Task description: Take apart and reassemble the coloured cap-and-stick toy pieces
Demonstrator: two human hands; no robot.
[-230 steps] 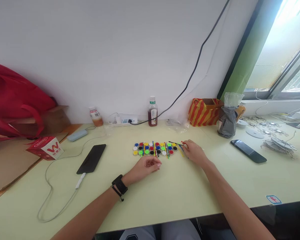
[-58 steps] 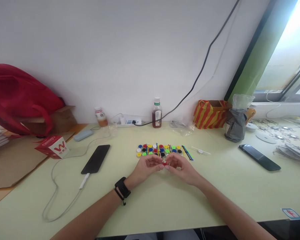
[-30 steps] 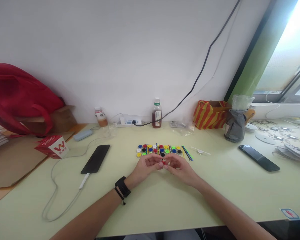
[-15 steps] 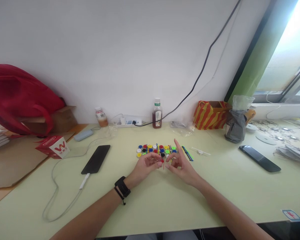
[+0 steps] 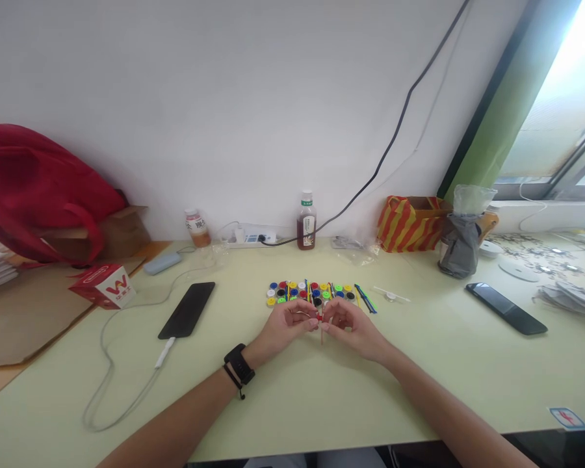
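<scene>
My left hand (image 5: 290,325), a black watch (image 5: 238,365) on its wrist, pinches a small red round piece (image 5: 320,318). A thin red stick (image 5: 322,337) points down from between the hands. The fingers of my right hand (image 5: 353,330) are closed together at the same red piece and stick, opposite the left fingertips. Just beyond the hands lie rows of small coloured discs (image 5: 303,286), with thin coloured sticks (image 5: 308,290) among them. More blue and green sticks (image 5: 365,299) lie to the right, beside a white disc (image 5: 390,296) with a white stick.
At left lie a phone (image 5: 188,311) on a cable and a red-and-white box (image 5: 102,286). Two bottles (image 5: 307,224) and a power strip (image 5: 253,236) stand along the wall. A striped bag (image 5: 409,224), a grey bag (image 5: 459,247) and a dark phone (image 5: 506,308) are at right.
My right hand has moved in to the red piece, and its raised index finger has curled down to meet the thumb. The stick hangs slightly lower. My left hand stays nearly in place.
</scene>
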